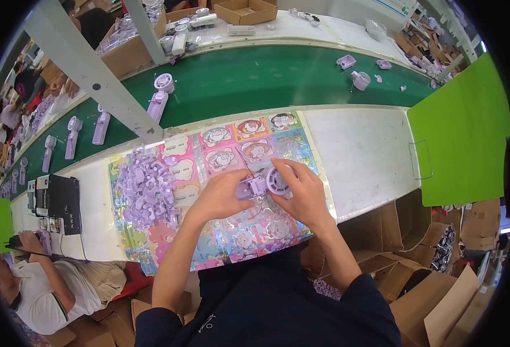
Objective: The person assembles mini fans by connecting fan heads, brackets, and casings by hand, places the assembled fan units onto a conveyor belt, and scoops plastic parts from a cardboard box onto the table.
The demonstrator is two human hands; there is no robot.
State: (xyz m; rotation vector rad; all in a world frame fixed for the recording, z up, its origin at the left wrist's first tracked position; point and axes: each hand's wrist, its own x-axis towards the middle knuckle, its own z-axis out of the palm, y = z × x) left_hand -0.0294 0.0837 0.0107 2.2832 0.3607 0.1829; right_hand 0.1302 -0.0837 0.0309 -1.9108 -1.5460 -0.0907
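Observation:
Above the middle of the patterned sheet (219, 238), both my hands grip a lilac handheld fan (277, 181). My left hand (222, 195) is closed around its short handle end, thumb and fingers pinching from the left. On the other side, my right hand (305, 194) holds the round fan head, its fingers bent over the ring. The small bracket-like middle of the fan shows between my hands. A heap of small lilac plastic parts (146, 188) lies left of my left forearm, on the sheet.
Behind the table runs a green conveyor belt (255, 72) carrying several lilac fans (158, 104) and loose pieces. A grey post (96, 75) stands at the left, with a black device (61, 202) below it. A green panel (460, 133) and cardboard boxes are at right. Another person sits at left.

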